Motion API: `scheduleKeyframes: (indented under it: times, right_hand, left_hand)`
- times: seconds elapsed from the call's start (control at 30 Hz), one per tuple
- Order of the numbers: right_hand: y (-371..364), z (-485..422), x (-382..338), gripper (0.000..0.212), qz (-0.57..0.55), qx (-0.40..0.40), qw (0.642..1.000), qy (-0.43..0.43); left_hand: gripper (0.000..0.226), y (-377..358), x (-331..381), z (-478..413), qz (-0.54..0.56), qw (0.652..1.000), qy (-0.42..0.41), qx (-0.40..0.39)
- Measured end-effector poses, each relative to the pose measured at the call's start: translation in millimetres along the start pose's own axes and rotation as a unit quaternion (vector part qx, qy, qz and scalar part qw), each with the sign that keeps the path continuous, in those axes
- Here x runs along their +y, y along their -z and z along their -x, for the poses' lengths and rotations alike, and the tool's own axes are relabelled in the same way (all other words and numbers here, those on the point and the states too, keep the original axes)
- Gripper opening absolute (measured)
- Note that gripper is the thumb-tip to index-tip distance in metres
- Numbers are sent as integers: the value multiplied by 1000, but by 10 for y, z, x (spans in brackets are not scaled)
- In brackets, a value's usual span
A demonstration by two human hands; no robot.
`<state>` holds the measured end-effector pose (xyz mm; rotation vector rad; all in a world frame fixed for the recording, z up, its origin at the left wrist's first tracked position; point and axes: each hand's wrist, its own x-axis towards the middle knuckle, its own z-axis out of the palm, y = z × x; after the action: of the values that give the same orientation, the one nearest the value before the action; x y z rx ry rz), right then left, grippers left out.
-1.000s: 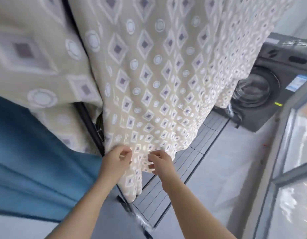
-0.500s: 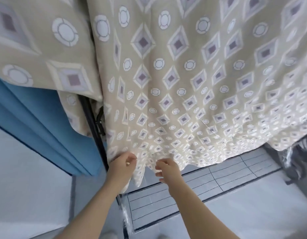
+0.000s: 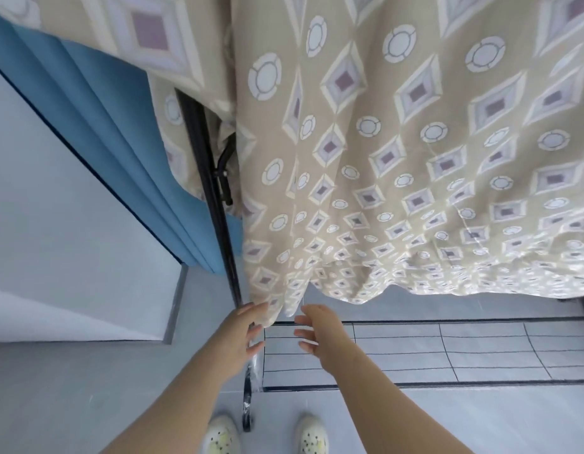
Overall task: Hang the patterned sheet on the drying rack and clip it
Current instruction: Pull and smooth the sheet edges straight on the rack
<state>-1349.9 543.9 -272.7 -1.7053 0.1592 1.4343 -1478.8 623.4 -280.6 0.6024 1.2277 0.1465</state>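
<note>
Both hands are low at the bottom of the cloth, and neither has hold of it: the left hand has its fingers straight and a little spread, the topmost one at the very edge of the fabric, touching it or just short of it, I cannot say which, while the right hand hangs just beside the same corner with fingers loose and apart, holding nothing. The patterned sheet is already up, draped over the drying rack, whose black upright shows at its left edge, and it falls in soft folds to a wavy hem clear of the tiled floor. A blue curtain hangs behind the rack on the left, and the person's pale shoes stand either side of the rack's foot. I see no clip anywhere, so by my reckoning the hanging is done and the clipping is still to come. The cloth looks thin, light and limp; it will bunch and slide on the bar rather than keep any shape. I'd take it by the hem, pinching near the bunched left corner and pulling down and outward to flatten the folds, then go up to the bar, where the clips will have to bite.
</note>
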Motion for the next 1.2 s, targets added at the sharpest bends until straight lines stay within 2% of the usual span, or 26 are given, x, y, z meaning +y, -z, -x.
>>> scheduleKeyframes:
  times: [0.13, 0.27, 0.3, 0.4, 0.47, 0.53, 0.63, 0.7, 0.8, 0.87, 0.93, 1.03, 1.1, 1.13, 1.2]
  right_hand:
    - [-130, -66, 52, 19, -34, -18, 998, -44]
    - [-148, -128, 109, 20, -75, -31, 995, -51]
    - [-138, -128, 131, 18, -84, -32, 995, -52]
    - [-88, -153, 195, 18, -84, -15, 995, -54]
    - [-55, -184, 218, 15, -79, 2, 996, -51]
    - [-21, -203, 226, 13, -75, 16, 996, -52]
    - [40, -205, 213, 11, -73, 28, 996, -51]
    - [92, -205, 182, 9, -75, 32, 996, -42]
    - [138, -237, 169, 14, -75, 39, 996, -42]
    - [117, -218, 186, 20, -72, 25, 996, -53]
    - [66, -204, 215, 31, -80, 2, 995, -66]
    - [11, -220, 271, 62, -88, 4, 990, -108]
    - [26, -244, 319, 76, -127, 16, 982, -137]
    - [47, -262, 342, 75, -164, 8, 976, -140]
    - [96, -289, 395, 56, -250, 2, 962, -108]
  left_hand:
    - [37, -28, 16, -114, 82, 996, 24, 6]
    - [44, -75, -18, -284, 88, 994, 31, -57]
    - [50, -88, -21, -319, 63, 996, 18, -57]
    - [85, -112, -68, -491, -111, 991, -71, 20]
    - [78, -154, -57, -560, -190, 969, -148, 52]
    - [54, -195, -6, -581, -239, 943, -213, 94]
    - [32, -161, 32, -554, -308, 904, -266, 133]
    - [36, -61, 12, -493, -339, 893, -266, 129]
    - [54, 154, -24, -308, -364, 894, -241, 103]
    - [65, 296, -80, -199, -352, 908, -218, 68]
    - [73, 371, -140, -118, -331, 925, -187, -1]
    - [64, 409, -185, 65, -314, 940, -85, -107]
    - [57, 453, -171, 200, -216, 961, -12, -170]
    - [54, 488, -169, 242, -136, 972, 6, -191]
    - [58, 565, -185, 277, 25, 980, -6, -196]
